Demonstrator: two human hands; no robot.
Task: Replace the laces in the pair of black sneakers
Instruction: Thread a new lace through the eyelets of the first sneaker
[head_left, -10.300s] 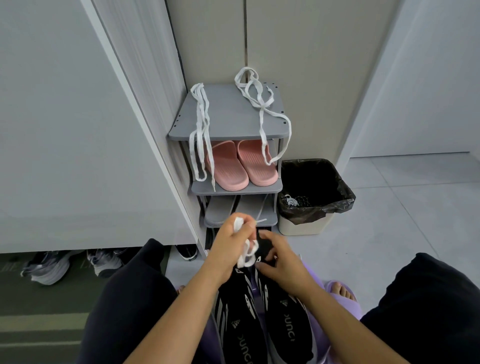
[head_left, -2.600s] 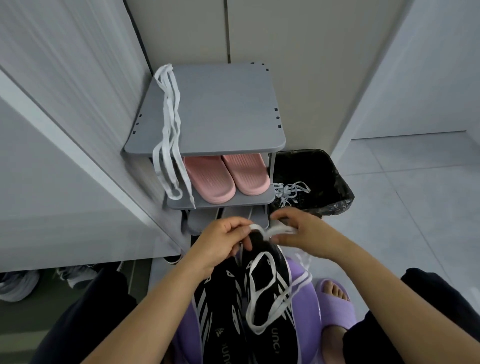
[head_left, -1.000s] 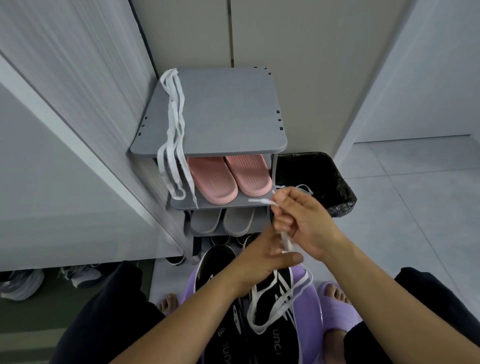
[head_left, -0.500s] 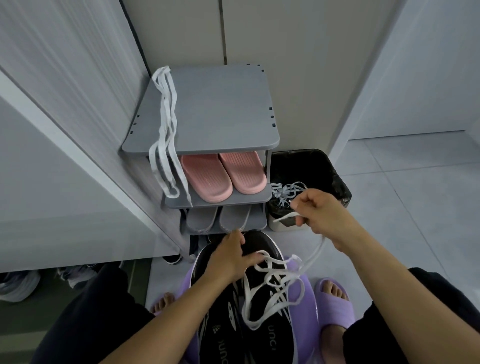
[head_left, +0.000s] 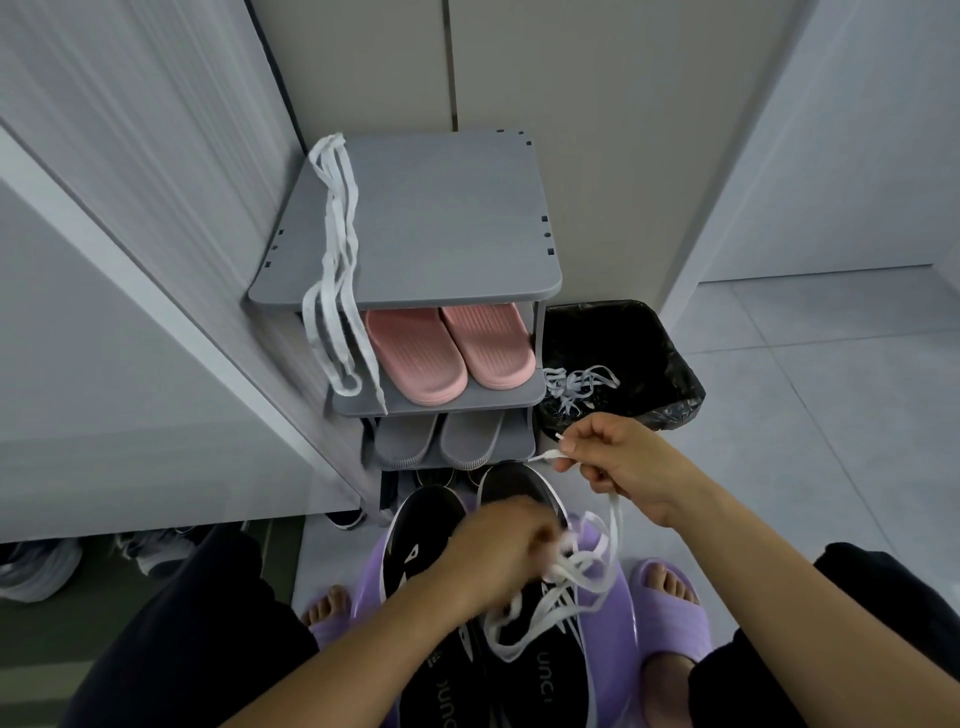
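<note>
Since the moment before, the right hand (head_left: 618, 462) had drawn back from the bin (head_left: 670, 374), fingers curled, pinching the white lace (head_left: 587, 564) ends. The left hand (head_left: 496, 551) had slid onto the lace tangle over the right-side black sneaker (head_left: 550, 675) on the purple stool (head_left: 615, 616) — blurred, grip impossible to tell.

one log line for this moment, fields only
step: lacing right sneaker | right hand: pinches white lace ends | left hand: at sneaker's lacing, blurred | spare lace: draped over rack | old laces: in bin
</note>
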